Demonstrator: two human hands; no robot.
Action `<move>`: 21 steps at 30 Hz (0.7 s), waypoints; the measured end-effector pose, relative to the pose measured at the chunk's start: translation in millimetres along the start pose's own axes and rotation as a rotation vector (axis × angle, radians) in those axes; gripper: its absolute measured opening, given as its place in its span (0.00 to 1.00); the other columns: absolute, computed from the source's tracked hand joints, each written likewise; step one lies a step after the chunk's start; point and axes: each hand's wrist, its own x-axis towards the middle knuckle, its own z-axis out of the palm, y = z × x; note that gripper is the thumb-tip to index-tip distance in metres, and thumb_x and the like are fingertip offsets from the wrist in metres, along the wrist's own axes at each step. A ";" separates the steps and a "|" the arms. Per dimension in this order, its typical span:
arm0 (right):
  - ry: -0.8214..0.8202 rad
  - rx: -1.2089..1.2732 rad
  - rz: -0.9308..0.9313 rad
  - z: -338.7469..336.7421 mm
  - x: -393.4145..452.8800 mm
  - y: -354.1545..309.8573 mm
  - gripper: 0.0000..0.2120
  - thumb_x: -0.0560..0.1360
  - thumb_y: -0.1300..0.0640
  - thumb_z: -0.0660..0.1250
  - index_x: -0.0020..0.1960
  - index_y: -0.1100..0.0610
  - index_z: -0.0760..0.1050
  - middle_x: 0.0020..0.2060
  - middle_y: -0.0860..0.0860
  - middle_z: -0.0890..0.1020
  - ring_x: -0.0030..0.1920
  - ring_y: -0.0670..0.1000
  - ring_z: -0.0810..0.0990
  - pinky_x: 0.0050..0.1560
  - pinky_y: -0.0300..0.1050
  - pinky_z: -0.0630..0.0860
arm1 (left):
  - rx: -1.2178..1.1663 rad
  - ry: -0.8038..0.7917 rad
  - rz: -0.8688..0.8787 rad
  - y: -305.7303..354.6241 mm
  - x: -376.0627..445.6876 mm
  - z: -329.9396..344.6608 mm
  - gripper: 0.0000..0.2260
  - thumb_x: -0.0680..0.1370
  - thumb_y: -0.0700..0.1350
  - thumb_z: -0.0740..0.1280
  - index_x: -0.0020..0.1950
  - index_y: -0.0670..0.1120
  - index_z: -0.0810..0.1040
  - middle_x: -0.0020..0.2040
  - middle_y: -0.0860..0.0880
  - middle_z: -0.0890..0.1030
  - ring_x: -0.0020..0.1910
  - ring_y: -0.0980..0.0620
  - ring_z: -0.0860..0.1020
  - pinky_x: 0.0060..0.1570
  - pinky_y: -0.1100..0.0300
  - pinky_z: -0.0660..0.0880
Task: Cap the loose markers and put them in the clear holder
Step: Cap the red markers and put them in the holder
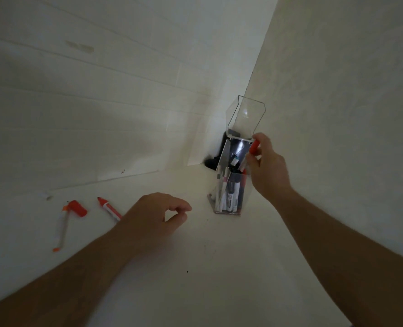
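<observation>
A clear holder (240,185) stands in the corner with its hinged lid up, and several markers stand inside it. My right hand (266,166) grips a red-capped marker (254,147) at the holder's open top, its lower end inside. An uncapped red marker (109,208) lies on the white surface at the left, partly hidden by my left hand (153,220). That hand hovers with fingers curled and apart, holding nothing. Further left lie a loose red cap (77,208) and a white marker with orange ends (61,226).
White walls meet in the corner behind the holder. A dark object (213,161) sits behind the holder against the wall. The white surface runs towards me between my two forearms.
</observation>
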 end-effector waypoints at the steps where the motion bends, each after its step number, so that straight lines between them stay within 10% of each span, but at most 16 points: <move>1: -0.075 -0.066 -0.015 4.1 0.1 2.7 0.19 0.83 0.54 0.62 0.71 0.42 0.64 0.46 0.52 0.82 0.41 0.54 0.82 0.43 0.51 0.81 | 0.001 0.000 0.002 -1.0 0.0 0.6 0.07 0.77 0.52 0.70 0.54 0.61 0.84 0.49 0.64 0.83 0.50 0.67 0.77 0.49 0.78 0.64; 7: -0.163 -0.290 0.053 14.5 -6.7 10.3 0.16 0.85 0.46 0.54 0.71 0.40 0.69 0.44 0.55 0.81 0.49 0.58 0.76 0.52 0.55 0.77 | -0.004 -0.013 -0.007 -1.5 0.1 0.1 0.07 0.77 0.52 0.70 0.53 0.61 0.84 0.48 0.65 0.82 0.51 0.68 0.77 0.51 0.76 0.65; 11: -0.260 -0.315 0.098 13.0 -12.8 10.2 0.16 0.86 0.48 0.50 0.51 0.46 0.77 0.43 0.51 0.80 0.54 0.60 0.72 0.47 0.52 0.68 | 0.018 -0.006 0.026 -5.1 0.3 1.6 0.06 0.77 0.53 0.69 0.52 0.62 0.83 0.48 0.66 0.82 0.51 0.66 0.77 0.52 0.73 0.67; 17: 0.121 -0.156 -0.064 26.8 -28.5 -14.6 0.17 0.81 0.53 0.60 0.68 0.49 0.77 0.57 0.50 0.78 0.56 0.54 0.72 0.53 0.53 0.72 | 0.143 0.022 0.104 -13.8 3.5 -6.0 0.10 0.75 0.55 0.64 0.49 0.58 0.85 0.46 0.63 0.84 0.46 0.63 0.79 0.52 0.65 0.72; 21: -0.071 0.189 -0.153 65.4 -57.5 -83.1 0.16 0.80 0.53 0.64 0.66 0.47 0.77 0.50 0.46 0.77 0.49 0.46 0.75 0.53 0.44 0.73 | 0.451 0.106 0.023 -48.2 7.7 -55.8 0.10 0.75 0.46 0.67 0.50 0.56 0.86 0.47 0.55 0.86 0.43 0.47 0.81 0.48 0.53 0.77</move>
